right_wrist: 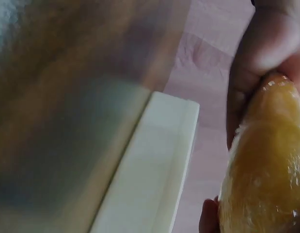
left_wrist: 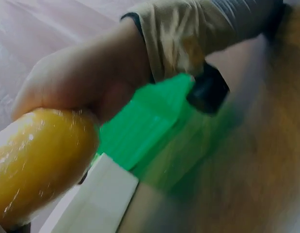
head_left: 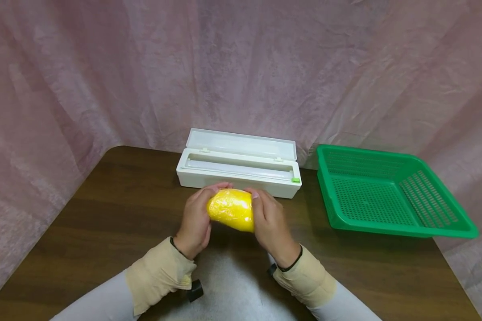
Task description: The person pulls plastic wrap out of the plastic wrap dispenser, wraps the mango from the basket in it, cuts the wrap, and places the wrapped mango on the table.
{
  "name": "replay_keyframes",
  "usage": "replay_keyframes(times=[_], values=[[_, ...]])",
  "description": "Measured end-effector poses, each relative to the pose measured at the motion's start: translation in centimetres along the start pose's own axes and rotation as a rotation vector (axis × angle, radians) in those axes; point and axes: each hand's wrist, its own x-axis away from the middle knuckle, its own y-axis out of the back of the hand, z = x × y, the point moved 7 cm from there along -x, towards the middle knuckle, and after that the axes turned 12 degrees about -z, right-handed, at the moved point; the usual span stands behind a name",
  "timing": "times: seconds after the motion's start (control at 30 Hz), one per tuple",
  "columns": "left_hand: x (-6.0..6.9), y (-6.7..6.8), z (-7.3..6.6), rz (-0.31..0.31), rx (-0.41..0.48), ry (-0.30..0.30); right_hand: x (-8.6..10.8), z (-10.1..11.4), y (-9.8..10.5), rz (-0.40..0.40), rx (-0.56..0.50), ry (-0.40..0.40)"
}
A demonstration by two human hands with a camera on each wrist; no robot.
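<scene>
Both hands hold a yellow mango-shaped fruit [head_left: 230, 209] above the table, one at each end. Shiny clear film covers the fruit and shows creases in the wrist views. My left hand [head_left: 194, 218] grips its left end, and my right hand [head_left: 271, 223] its right end with the thumb on top. In the left wrist view the right hand [left_wrist: 82, 73] curls over the far end of the fruit [left_wrist: 43, 160]. The right wrist view shows the left hand [right_wrist: 266, 48] around the tapered end. Just behind the hands stands a white film dispenser [head_left: 241, 180], lid raised, roll inside.
A green slider [head_left: 296, 180] sits at the dispenser's right end. To the right is a green perforated basket [head_left: 333, 200]. The brown wooden table [head_left: 104, 214] meets a pink curtain [head_left: 241, 67] at the back. A greyish patch, sheet or glare, lies between the forearms.
</scene>
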Motion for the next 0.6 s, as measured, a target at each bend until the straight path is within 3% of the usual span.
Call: replay_keyframes(times=[0.17,0.3,0.47,0.6], values=[[-0.4,0.0,-0.8,0.049,-0.047,-0.068,-0.8,0.2,0.5,0.019,-0.008,0.024],[-0.9,0.4,-1.3,0.04,-0.039,-0.103,-1.2,-0.2,0.5,0.053,-0.021,0.007],[-1.2,0.7,-1.6,0.029,-0.04,-0.116,-1.3,-0.7,0.8,0.024,-0.001,0.014],[-0.9,0.3,-1.1,0.071,-0.15,-0.107,-1.1,-0.6,0.7,0.026,0.02,0.025]])
